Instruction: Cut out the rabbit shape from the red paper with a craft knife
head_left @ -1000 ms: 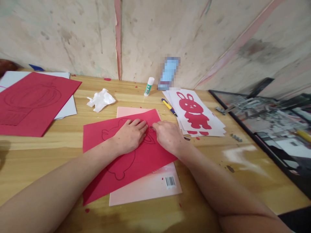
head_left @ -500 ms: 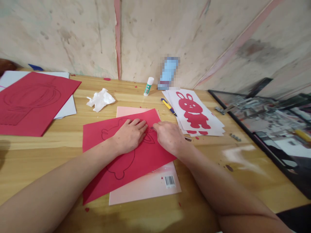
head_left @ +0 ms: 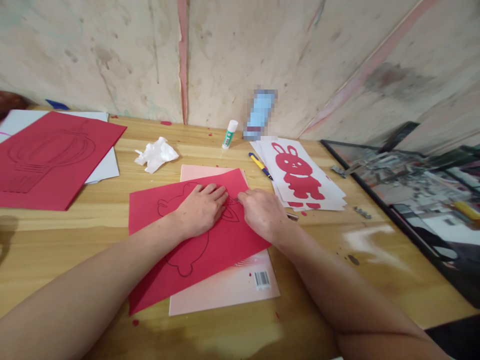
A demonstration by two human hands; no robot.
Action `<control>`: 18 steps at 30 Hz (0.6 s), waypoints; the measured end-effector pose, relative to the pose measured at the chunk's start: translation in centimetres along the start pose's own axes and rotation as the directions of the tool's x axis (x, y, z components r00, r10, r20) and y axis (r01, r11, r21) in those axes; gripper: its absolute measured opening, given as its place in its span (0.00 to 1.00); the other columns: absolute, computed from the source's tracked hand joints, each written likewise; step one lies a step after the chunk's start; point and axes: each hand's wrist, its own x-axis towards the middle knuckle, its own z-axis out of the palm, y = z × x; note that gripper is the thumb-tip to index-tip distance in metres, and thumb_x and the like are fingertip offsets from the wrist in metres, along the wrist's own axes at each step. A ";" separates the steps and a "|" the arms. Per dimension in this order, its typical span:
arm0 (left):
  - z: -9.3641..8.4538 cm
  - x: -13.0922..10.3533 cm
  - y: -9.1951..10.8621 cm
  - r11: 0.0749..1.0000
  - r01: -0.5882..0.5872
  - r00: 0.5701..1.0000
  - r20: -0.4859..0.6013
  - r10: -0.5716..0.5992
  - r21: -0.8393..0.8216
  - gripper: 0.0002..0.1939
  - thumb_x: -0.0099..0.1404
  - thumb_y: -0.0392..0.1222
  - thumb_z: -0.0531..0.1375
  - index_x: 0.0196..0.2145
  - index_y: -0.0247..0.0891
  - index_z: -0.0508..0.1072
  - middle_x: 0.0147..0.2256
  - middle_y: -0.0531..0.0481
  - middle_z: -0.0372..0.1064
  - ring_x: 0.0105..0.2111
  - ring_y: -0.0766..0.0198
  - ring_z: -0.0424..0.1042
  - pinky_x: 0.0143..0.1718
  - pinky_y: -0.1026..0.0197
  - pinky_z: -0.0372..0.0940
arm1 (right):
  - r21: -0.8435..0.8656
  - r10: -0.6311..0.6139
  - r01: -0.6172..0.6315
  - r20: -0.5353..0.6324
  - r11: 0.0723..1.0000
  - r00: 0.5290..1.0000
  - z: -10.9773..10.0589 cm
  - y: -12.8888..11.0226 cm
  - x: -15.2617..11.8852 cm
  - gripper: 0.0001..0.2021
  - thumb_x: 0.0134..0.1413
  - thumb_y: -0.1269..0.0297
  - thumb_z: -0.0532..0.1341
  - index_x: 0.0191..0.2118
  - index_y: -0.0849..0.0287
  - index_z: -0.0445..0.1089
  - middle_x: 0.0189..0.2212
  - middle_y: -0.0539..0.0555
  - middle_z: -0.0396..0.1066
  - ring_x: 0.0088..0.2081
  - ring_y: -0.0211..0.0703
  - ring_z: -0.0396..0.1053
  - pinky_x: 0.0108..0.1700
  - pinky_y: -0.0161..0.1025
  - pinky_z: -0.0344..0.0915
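Observation:
A red sheet (head_left: 228, 245) with a rabbit outline drawn in dark line lies at an angle on a pale pink booklet (head_left: 225, 300) with a barcode. My left hand (head_left: 200, 207) rests flat on the sheet, over the drawing, its fingers stretched toward the ear shapes. Just right of it, my right hand (head_left: 262, 212) is closed near the sheet's upper right, its fingertips beside the drawn ears. A slim tool (head_left: 292, 216) sticks out behind that hand; its tip is too small to make out clearly.
Around the sheet on the wooden table (head_left: 375, 280) are a crumpled tissue (head_left: 157, 154), a glue stick (head_left: 230, 134), a yellow and blue pen (head_left: 260, 166), white papers with a red rabbit (head_left: 299, 172), and another red sheet (head_left: 56, 160) at left. A black-framed pane (head_left: 393, 210) stands right.
My right hand has shifted very slightly, and more of the slim tool's end shows behind it. My left hand and the sheet hold nearly the same place.

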 end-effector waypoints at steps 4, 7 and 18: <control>-0.1 0.0 0.0 1.000 0.000 1.000 -0.003 0.000 0.001 0.19 0.73 0.40 0.46 0.55 0.31 0.66 0.55 0.40 0.65 0.50 0.54 0.65 0.42 0.54 0.58 | 0.000 0.020 -0.020 0.020 1.000 1.000 -0.1 0.0 -0.1 0.15 0.55 0.76 0.49 0.39 0.58 0.71 0.35 0.58 0.74 0.38 0.46 0.69 0.33 0.39 0.57; -0.1 -0.1 0.0 1.000 0.001 1.000 0.004 -0.001 -0.001 0.19 0.73 0.40 0.46 0.55 0.31 0.66 0.55 0.40 0.65 0.51 0.54 0.65 0.42 0.54 0.58 | -0.006 0.019 -0.019 0.025 1.000 1.000 -0.3 -0.1 -0.2 0.15 0.56 0.76 0.48 0.39 0.58 0.71 0.35 0.57 0.74 0.38 0.46 0.70 0.32 0.38 0.57; 0.0 -0.1 0.0 1.000 0.010 1.000 0.018 -0.011 0.010 0.20 0.73 0.40 0.45 0.56 0.31 0.66 0.56 0.42 0.65 0.51 0.54 0.64 0.44 0.53 0.59 | -0.020 0.014 -0.014 0.001 1.000 1.000 -0.1 -0.1 -0.3 0.14 0.55 0.76 0.49 0.39 0.58 0.71 0.35 0.58 0.74 0.38 0.47 0.71 0.33 0.38 0.58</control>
